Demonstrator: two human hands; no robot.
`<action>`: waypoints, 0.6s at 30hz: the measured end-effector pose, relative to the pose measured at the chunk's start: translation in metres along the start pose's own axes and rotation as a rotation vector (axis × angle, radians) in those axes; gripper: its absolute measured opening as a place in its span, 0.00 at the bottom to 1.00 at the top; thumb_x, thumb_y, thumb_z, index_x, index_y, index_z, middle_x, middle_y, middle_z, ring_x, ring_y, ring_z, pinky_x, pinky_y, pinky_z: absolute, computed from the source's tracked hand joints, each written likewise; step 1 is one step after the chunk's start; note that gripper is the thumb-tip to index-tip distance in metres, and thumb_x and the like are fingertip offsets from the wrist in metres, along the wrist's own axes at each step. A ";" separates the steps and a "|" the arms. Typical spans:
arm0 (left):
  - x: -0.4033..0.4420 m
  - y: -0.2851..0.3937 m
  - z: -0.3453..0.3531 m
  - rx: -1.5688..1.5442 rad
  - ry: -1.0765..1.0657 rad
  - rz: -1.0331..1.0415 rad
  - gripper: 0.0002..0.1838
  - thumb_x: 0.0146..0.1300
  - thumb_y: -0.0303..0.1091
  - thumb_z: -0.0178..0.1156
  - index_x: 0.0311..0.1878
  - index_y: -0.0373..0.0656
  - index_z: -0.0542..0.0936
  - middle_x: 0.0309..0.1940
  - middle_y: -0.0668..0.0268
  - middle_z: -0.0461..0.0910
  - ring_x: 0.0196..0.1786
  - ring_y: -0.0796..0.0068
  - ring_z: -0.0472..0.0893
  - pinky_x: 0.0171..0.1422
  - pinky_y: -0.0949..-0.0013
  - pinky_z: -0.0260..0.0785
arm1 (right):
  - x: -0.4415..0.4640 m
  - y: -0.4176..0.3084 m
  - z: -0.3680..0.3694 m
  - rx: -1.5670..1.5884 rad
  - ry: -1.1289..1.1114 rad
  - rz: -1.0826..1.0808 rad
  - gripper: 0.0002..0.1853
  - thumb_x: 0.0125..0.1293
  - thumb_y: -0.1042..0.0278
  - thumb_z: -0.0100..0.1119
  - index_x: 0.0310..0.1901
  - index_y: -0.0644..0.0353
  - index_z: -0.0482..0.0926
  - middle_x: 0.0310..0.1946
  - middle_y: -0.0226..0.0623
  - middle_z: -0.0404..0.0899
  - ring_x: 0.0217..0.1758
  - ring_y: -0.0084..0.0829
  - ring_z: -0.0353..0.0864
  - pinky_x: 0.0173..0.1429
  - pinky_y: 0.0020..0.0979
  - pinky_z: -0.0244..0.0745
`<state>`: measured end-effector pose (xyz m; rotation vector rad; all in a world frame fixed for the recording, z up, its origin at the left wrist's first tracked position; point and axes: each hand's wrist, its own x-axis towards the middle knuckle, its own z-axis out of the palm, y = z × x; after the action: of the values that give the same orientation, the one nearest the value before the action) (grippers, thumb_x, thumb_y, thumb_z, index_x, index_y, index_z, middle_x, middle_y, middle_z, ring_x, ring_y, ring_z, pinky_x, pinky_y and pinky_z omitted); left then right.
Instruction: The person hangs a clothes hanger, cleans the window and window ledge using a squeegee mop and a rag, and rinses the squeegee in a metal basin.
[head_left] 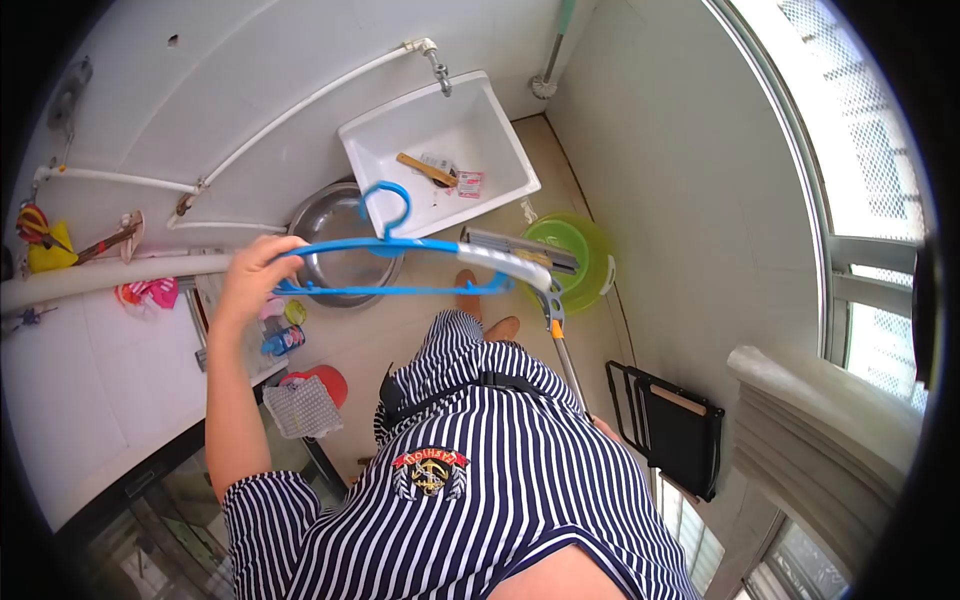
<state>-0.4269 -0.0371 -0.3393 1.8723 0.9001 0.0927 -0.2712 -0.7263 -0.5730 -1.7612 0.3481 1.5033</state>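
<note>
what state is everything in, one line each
left hand: closed on the blue clothes hanger's end
blue clothes hanger: held
right hand: mostly hidden, grip unclear
metal pole: tilted
faucet: no water stream visible
white sink: small items inside
green tub: uncovered
metal basin: uncovered
black folding chair: apparently folded

Striped shirt [540, 430], chest emblem [430, 478] between 6 and 7 o'clock: red ribbon [430, 459], capitals, seen inverted, apparently "FASHION". Pink-and-white packet [470, 184], in sink [470, 112], 12 o'clock: print too small to read. Blue bottle [283, 342], between 8 and 9 o'clock: label illegible.
</note>
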 end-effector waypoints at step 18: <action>0.146 0.124 0.310 0.251 -1.325 0.639 0.16 0.61 0.41 0.69 0.49 0.44 0.86 0.35 0.66 0.83 0.45 0.70 0.80 0.50 0.66 0.71 | -0.144 -0.094 0.151 0.202 0.289 -0.128 0.35 0.67 0.49 0.65 0.72 0.53 0.67 0.56 0.35 0.80 0.59 0.26 0.76 0.63 0.29 0.70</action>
<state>-0.1191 -0.2080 -0.4349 1.8390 -0.6116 -0.8118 -0.3556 -0.5981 -0.4039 -1.8017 0.5046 1.0851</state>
